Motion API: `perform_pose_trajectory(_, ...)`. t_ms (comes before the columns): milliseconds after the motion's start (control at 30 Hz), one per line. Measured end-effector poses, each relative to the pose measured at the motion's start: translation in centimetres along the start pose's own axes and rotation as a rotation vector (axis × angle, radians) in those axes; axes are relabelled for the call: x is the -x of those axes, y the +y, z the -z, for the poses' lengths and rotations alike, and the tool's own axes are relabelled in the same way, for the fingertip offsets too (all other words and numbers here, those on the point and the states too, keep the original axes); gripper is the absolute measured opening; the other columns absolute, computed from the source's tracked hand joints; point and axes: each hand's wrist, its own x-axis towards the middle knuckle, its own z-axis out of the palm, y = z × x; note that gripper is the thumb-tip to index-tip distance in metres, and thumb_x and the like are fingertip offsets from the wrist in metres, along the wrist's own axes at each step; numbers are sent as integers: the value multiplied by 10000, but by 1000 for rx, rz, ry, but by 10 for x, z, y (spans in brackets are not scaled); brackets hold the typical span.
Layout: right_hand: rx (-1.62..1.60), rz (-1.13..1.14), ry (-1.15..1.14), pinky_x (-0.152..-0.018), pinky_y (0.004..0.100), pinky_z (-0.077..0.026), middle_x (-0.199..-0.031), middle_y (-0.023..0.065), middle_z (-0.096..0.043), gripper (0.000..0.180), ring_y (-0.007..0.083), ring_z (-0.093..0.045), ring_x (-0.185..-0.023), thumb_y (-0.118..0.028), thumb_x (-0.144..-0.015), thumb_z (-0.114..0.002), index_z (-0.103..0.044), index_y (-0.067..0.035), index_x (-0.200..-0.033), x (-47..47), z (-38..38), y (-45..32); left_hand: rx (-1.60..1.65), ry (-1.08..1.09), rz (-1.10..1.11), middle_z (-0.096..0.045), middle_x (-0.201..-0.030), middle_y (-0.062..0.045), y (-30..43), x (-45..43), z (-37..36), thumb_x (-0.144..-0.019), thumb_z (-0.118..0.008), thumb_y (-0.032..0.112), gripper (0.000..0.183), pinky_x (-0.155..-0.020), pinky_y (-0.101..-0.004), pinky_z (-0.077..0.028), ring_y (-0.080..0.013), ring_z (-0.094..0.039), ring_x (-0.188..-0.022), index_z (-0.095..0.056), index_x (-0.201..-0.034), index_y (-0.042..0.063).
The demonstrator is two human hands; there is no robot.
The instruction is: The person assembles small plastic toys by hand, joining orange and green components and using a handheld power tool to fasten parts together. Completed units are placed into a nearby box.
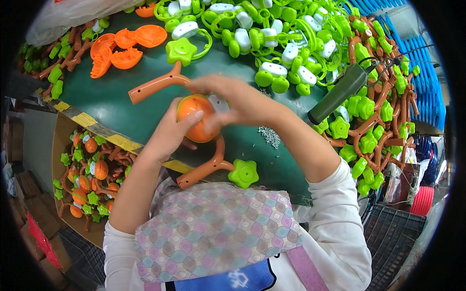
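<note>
My left hand [171, 127] holds a round orange plastic shell [194, 112] with a green rim, its thumb across the front. At the shell's right side is my right hand [236, 102], blurred, its fingers around a white plastic piece [218, 103]. A brown forked plastic branch [200, 174] with a green star-shaped knob [243, 173] extends below the shell. Just above my hands lies another brown branch [156, 85], tipped by a green star knob [181, 51]. Whether this upper branch touches the shell is hidden by my fingers.
Orange half shells [125, 58] lie at the upper left. Green rings with white parts [273, 69] are heaped behind. Small screws [269, 137], a dark green electric screwdriver [338, 94] and piled branches [378, 123] are to the right. A cardboard box [58, 145] at lower left holds assembled pieces.
</note>
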Motion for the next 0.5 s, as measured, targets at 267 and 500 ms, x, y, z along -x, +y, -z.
perform_pose_trajectory(267, 304, 145, 178, -967, 417, -446, -1340, 61, -578, 792, 296, -561, -1186, -243, -689, -843, -515, -149, -1404, 39, -25, -6, -70, 46, 24, -610, -1177, -54, -1, 1, -6, -926, -651, 483, 632, -573, -246, -544, -143, -651, -987, -446, -1393, 108)
perform_pose_trajectory(500, 389, 89, 22, -784, 371, -421, -857, 22, -536, 114, 228, -522, -875, -177, -759, -692, -613, -128, -825, 116, -31, -19, -36, 42, 43, -616, -1213, -68, -1, 0, -8, -926, -662, 458, 635, -602, -274, -577, -166, -670, -1031, -443, -1406, 106)
